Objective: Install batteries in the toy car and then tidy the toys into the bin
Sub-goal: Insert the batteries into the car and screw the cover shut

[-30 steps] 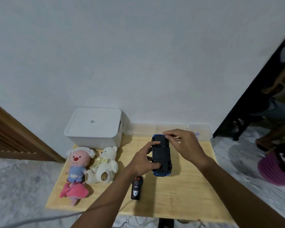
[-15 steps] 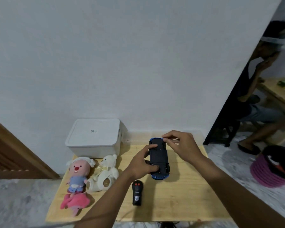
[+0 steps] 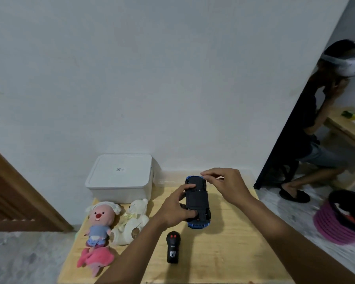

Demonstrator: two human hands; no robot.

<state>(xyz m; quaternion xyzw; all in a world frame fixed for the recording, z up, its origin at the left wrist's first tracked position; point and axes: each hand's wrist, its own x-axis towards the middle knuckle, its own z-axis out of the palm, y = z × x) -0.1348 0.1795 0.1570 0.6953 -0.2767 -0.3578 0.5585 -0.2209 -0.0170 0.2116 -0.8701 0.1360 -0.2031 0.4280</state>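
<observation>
The blue toy car (image 3: 198,201) lies upside down, its black underside facing up, above the wooden table (image 3: 223,253). My left hand (image 3: 175,208) grips the car's left side, thumb and fingers curled round it. My right hand (image 3: 225,184) pinches at the far end of the underside with thumb and forefinger; whatever sits between them is too small to make out. A closed white lidded bin (image 3: 119,179) stands at the back left of the table. No batteries are visible.
A black remote control (image 3: 173,248) lies near the front of the table. A pink-faced plush (image 3: 99,222), a white teddy bear (image 3: 131,222) and a pink plush (image 3: 95,260) lie at the left. A seated person (image 3: 324,130) and a purple basket (image 3: 342,218) are to the right.
The camera has tilted up and to the right, bringing the seated person into view. Both hands stay on the upturned car with almost no shift.
</observation>
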